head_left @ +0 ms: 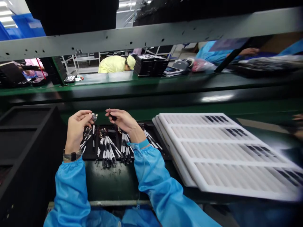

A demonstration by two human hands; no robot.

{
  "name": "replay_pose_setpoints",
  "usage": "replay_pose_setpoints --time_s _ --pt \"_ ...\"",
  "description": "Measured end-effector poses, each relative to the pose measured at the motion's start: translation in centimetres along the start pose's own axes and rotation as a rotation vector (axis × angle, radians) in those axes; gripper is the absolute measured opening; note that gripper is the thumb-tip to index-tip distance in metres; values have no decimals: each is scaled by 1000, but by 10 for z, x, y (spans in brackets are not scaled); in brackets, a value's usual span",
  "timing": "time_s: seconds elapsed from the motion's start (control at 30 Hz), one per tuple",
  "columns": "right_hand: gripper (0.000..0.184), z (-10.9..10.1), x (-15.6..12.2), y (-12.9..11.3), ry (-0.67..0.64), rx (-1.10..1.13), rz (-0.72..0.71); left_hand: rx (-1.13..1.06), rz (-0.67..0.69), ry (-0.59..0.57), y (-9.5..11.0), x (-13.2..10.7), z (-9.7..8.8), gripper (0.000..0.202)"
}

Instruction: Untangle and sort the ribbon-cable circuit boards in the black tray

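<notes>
My left hand [78, 126] is closed, pinching a small circuit board [94, 117] between thumb and fingertips above the bench. To its right, my right hand [124, 121] is curled around a small black piece [113, 117], whose kind I cannot make out. A gap separates the two hands. Beneath them lies a black tray [91, 154] holding bundles of thin black-and-white strips [109, 151] with small metallic parts at their upper ends. My right forearm hides part of this tray.
Stacked white foam trays [199, 171] with slots stand at the right, several slots holding black pieces [254, 150]. A large black compartmented bin [44, 142] fills the left side. Behind runs a raised ledge [113, 85] under a metal beam [146, 39]. A person in yellow [112, 64] bends over beyond it.
</notes>
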State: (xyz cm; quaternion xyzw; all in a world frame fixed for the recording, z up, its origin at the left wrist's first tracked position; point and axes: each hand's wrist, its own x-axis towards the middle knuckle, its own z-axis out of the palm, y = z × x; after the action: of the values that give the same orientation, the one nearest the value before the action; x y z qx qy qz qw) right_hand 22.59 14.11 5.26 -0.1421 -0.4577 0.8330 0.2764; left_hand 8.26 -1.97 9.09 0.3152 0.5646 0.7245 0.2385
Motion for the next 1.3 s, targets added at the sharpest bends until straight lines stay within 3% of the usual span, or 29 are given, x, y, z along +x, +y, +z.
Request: replay_pose_setpoints --time_s 0.2,0.4,0.63,0.93,1.3 --pt "35 3 -7 -6 16 -200 -76 348 47 -129 4 15 18 20" --pt "30 2 -12 -12 31 -336 -106 487 5 -183 0 16 27 17" --pt "32 2 -25 -24 -117 -421 -151 546 65 -253 11 9 25 30" --pt "29 6 -30 -29 -258 -432 -132 514 109 -352 8 8 33 23" --pt "32 0 -32 -31 -235 -419 -122 496 157 -418 11 4 33 19"
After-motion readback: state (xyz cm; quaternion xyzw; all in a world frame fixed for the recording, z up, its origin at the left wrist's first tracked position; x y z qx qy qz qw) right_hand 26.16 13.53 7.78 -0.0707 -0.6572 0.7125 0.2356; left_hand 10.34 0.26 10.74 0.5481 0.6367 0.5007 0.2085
